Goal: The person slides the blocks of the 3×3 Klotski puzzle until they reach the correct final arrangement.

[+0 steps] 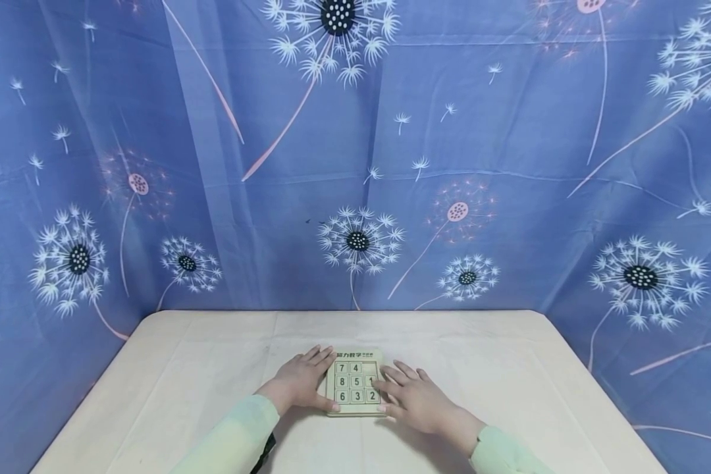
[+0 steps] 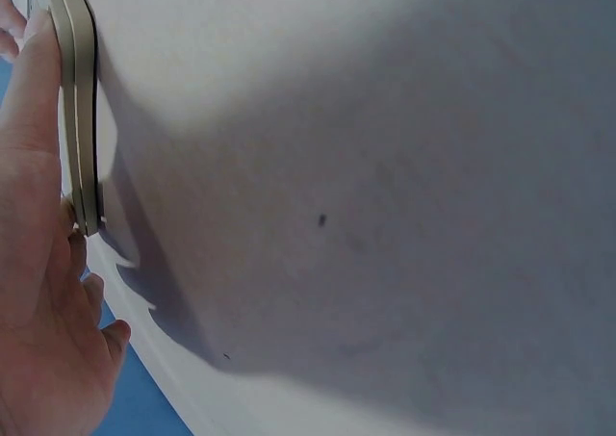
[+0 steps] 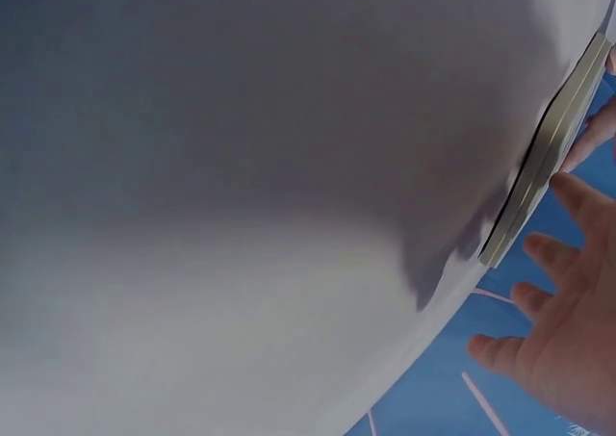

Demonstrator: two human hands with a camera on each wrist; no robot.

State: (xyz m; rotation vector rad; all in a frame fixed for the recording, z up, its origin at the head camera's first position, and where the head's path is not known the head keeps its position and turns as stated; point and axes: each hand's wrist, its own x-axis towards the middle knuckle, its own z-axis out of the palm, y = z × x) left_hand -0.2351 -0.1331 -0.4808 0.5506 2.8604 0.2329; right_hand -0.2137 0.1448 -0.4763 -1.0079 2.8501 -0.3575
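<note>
A cream-coloured number slide puzzle (image 1: pixel 357 389) lies flat on the table, with dark lettering along its top. Its rows read 7, 4 and a gap at the upper right; 8, 5, 1; then 6, 3, 2. My left hand (image 1: pixel 302 380) holds the puzzle's left side, thumb on the lower left corner and fingers along the upper left edge. On the other side, my right hand (image 1: pixel 421 401) touches the 1 tile (image 1: pixel 371 381) with a fingertip. Its thumb is at the lower right edge and the other fingers are spread. Both wrist views show the puzzle edge-on.
A pale cloth-covered table (image 1: pixel 480 349) surrounds the puzzle. Blue curtains (image 1: pixel 272 230) with dandelion prints stand behind it and at both sides. Small dark specks (image 2: pixel 322 220) show on the cloth in the left wrist view.
</note>
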